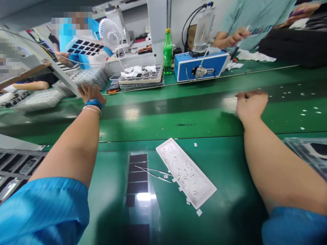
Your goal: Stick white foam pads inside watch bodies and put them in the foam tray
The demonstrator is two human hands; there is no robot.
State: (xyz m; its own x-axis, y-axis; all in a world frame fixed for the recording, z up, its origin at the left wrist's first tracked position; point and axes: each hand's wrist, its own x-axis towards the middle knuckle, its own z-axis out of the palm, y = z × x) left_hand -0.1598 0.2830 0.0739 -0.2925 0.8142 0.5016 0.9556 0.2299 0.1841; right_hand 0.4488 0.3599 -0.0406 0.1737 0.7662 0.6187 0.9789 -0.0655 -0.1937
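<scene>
My left hand (92,96), with a blue wristband, reaches across the green belt (163,119) to its far side, beside a slanted white post (65,76). Its fingers are spread, and I see nothing in them. Above the belt on the right, my right hand (252,104) is bent with its fingers curled down and inward. The fingertips are hidden, so any held item cannot be made out. Between my forearms lies a white tray (182,166) with many tiny pieces in it. Tweezers (154,173) rest at its left side, apart from both hands.
Small white tabs (199,212) lie along the tray. A dark-celled tray (20,166) stands left, clear plastic packaging (306,149) right. Across the belt are a green bottle (168,52), a blue box device (201,64), stacked trays (140,76), bubble wrap (89,80) and two co-workers.
</scene>
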